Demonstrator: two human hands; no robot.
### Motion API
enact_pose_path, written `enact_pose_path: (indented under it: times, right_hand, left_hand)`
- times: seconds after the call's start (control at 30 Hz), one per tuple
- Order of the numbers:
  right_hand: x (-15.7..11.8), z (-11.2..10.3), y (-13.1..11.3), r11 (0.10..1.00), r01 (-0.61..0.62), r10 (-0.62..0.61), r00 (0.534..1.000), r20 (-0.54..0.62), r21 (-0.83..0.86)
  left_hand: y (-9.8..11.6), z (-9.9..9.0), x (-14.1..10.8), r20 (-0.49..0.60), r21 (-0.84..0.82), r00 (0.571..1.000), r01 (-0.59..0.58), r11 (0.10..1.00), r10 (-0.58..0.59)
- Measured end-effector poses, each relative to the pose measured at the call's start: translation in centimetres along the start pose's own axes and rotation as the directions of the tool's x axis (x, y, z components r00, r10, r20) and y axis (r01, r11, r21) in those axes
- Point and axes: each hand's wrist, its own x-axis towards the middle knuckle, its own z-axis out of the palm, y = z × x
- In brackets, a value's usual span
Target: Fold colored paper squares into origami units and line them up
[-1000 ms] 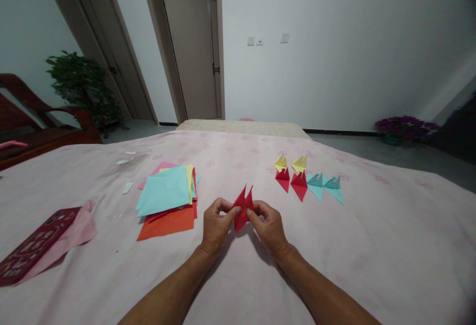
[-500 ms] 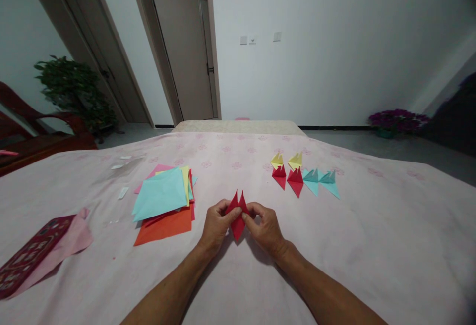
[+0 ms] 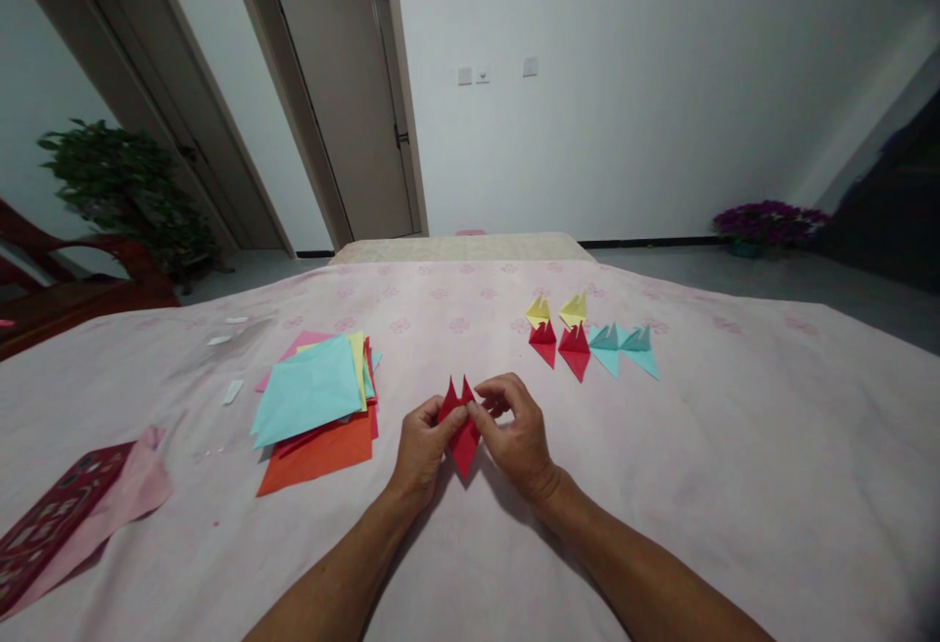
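Observation:
A red origami piece (image 3: 463, 446) is held upright over the table, two thin points on top and one broad point below. My left hand (image 3: 424, 446) pinches its left side, thumb on the front face and fingers behind. On the right edge, my right hand (image 3: 518, 435) has its thumb against the paper near the base of the right point, with the index finger arched close to it. Beyond the hands to the right lie folded cranes: yellow (image 3: 574, 310), red (image 3: 575, 352) and light blue (image 3: 640, 350).
A stack of coloured paper squares (image 3: 308, 392) lies left of my hands, a light blue sheet on top. Farther left are a clear plastic wrapper (image 3: 220, 358) and a dark red patterned box or packet (image 3: 63, 515) on pink cloth or paper. A pink flowered cloth (image 3: 705, 485) covers the table.
My right fingers have lifted away from behind the red paper and arch higher, while the thumb stays at it. The left hand keeps its hold. The camera view has shifted slightly.

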Motion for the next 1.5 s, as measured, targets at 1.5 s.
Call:
enact_pose_path:
  times: [1.5]
  right_hand:
    - [3.4, -2.5, 0.2, 0.914, -0.323, 0.209, 0.894, 0.395, 0.247]
  left_hand:
    - [1.4, -1.1, -0.1, 0.275, 0.023, 0.938, 0.214, 0.977, -0.212]
